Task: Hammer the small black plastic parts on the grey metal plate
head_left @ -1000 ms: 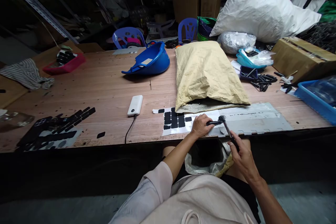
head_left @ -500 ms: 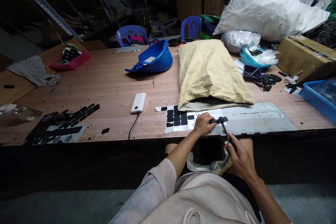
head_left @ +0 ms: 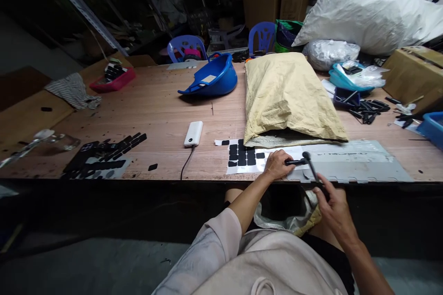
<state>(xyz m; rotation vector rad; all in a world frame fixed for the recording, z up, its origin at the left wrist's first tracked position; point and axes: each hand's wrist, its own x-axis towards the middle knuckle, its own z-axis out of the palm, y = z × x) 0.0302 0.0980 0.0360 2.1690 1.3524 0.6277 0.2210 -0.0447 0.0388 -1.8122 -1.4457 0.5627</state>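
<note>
Holding a black rod (head_left: 295, 162) in the left hand (head_left: 277, 165), with fingers clasped on its nine-o'clock end — over the table (head_left: 159, 106), at six o'clock from the yellow sack (head_left: 290, 90). Gripping a long-handled tool (head_left: 313, 169) in the right hand (head_left: 335, 207) — with its head near the rod's three-o'clock end.

Sack (head_left: 294, 97) behind left hand (head_left: 277, 165)

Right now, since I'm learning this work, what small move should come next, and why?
Probably line up the tool with the free end of the black part: the left hand holds the other end, the right hand grips the tool's handle, and its head appears near that free end, though contact is unclear.
</note>
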